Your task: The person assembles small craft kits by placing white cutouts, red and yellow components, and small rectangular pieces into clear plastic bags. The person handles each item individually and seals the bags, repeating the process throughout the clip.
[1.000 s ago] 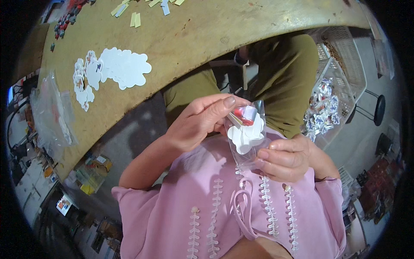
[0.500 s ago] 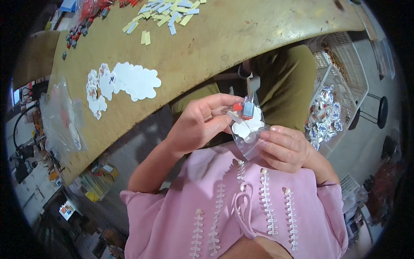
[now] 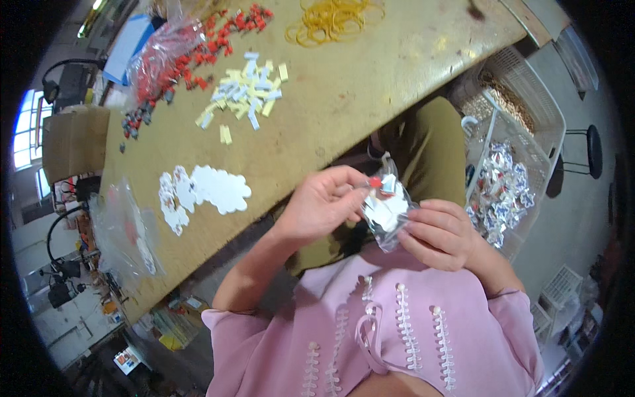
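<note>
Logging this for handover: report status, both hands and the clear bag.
Left hand at upper left of clear bag, grip unclear. Right hand pinching its lower right. White cutouts inside, red piece at left hand. Hands hide some bag edges.

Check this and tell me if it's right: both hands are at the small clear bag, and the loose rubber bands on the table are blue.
One thing is wrong: the loose rubber bands on the table are yellow, not blue, as the head view shows. The left hand and right hand are indeed at the small clear bag.
</note>
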The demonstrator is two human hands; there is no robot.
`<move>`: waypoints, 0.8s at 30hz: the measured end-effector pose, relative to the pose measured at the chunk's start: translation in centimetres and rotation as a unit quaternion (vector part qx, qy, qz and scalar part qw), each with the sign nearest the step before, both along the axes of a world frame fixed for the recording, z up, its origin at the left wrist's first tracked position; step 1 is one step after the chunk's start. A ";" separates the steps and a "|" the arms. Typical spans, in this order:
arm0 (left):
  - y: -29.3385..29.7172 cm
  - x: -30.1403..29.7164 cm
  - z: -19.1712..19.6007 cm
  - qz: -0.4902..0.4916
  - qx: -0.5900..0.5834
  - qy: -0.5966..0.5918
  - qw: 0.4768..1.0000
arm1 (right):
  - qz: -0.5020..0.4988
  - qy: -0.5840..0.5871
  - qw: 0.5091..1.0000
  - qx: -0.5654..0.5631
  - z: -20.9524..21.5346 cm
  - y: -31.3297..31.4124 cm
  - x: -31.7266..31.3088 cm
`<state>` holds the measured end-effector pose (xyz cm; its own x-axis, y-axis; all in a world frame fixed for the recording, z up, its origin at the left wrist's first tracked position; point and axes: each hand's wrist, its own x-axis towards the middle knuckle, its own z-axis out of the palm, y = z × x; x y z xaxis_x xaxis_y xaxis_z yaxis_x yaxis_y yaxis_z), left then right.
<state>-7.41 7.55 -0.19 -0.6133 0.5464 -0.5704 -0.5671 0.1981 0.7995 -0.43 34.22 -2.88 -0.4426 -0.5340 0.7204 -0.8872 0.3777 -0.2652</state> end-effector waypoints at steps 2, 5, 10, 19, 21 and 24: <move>1.1 -1.4 1.4 -0.050 -0.021 0.041 0.998 | -0.019 0.002 1.000 -0.018 0.8 0.4 -0.8; 1.5 -4.2 2.2 -0.141 -0.114 0.296 0.938 | -0.063 -0.030 0.997 -0.033 1.5 1.0 -0.6; 2.2 -14.3 1.3 0.042 -0.219 0.613 0.758 | -0.076 -0.110 0.990 -0.043 1.2 0.7 -0.8; -0.2 -21.4 -1.4 0.128 -0.109 0.400 0.901 | -0.088 -0.155 0.982 -0.066 -0.3 0.1 -0.5; -1.6 -21.4 -0.6 0.154 -0.078 0.346 0.922 | -0.097 -0.186 0.975 -0.080 -0.3 -0.2 -0.5; -4.2 -21.4 1.2 0.163 -0.088 0.305 0.934 | -0.098 -0.230 0.963 -0.100 0.5 -0.7 -1.3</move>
<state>-28.84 3.30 1.05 -0.9710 0.2043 -0.1244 -0.0706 0.2521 0.9651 -1.72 33.51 -2.33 -0.8182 -0.2781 0.5031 -0.5745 0.4271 -0.6982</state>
